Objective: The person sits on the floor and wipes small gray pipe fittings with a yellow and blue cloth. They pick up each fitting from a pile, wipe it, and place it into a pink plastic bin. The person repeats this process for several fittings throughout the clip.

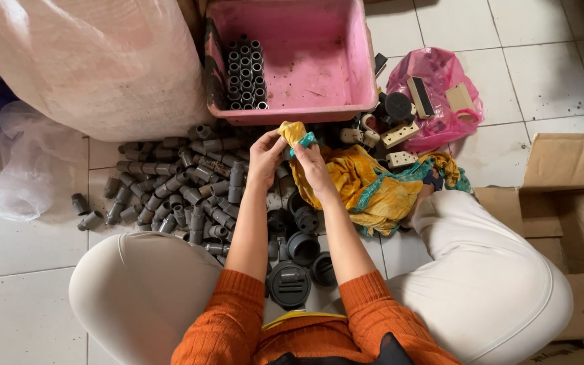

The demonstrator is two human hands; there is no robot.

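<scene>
We see a pink tub [319, 40] holding upright tubes [246, 74], a cardboard box [569, 203], and a pink bag [434, 74].

Evenly lit by soft, diffuse daylight; bright throughout, with no hard shadows. Faint soft shadow beneath the pink tub [346, 101] and among the grey pipe fittings [170, 186]. Mild sheen on the white floor tiles [542, 61] at far right. Sharp focus across the centre. Slight wide-angle stretching at the near corners.

An open brown cardboard box [569, 203] stands at the right; a pink plastic bag [434, 74] lies beside the tub.
</scene>
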